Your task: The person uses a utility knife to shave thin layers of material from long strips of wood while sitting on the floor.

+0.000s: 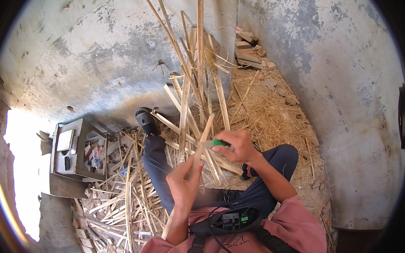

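Note:
My left hand is closed around a long pale strip of split bamboo, which slants up and away from me and runs back under my left forearm. In my right hand is a knife with a green handle, gripped in a closed fist. Its short blade points left and lies against the strip, a little beyond my left hand. Part of the handle is hidden by my fingers.
Several tall bamboo strips lean against the wall ahead. Cut strips litter the floor at left, beside a wooden cabinet. Straw shavings cover the floor at right, with stacked bricks in the far corner.

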Available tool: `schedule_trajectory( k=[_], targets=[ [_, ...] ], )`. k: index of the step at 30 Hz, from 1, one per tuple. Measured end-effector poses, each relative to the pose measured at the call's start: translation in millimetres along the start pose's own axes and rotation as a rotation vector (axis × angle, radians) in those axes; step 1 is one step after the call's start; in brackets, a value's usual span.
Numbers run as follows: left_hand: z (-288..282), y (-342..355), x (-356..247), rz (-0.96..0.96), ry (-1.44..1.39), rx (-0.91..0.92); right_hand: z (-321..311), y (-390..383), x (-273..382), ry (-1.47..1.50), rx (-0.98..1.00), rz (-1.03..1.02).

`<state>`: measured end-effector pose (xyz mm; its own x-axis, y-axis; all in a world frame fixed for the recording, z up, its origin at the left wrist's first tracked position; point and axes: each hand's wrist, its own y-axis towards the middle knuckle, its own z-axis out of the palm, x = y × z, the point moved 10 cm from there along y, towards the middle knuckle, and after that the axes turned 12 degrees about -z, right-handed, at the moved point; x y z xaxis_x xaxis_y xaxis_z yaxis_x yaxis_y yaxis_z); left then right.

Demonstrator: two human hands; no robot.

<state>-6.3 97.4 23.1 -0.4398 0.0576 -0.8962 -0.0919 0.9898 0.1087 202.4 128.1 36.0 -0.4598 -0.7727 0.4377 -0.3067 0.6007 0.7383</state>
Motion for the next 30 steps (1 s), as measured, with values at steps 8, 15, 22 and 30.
schedule_trajectory(
  k=[8, 15, 22, 30],
  targets=[
    [2, -3, 2, -0.016, -0.016, 0.004, 2, 4, 9, -0.081, 0.005, -0.035],
    [7, -4, 12, -0.095, -0.122, 0.094, -16, -1, -12, -0.123, -0.126, -0.005],
    [4, -24, 53, -0.296, -0.215, 0.232, -107, -23, -94, -0.29, -0.29, 0.561],
    [49, 11, 96, -0.339, -0.093, 0.46, 49, -110, -129, -0.349, 0.861, 0.581]
  ],
)
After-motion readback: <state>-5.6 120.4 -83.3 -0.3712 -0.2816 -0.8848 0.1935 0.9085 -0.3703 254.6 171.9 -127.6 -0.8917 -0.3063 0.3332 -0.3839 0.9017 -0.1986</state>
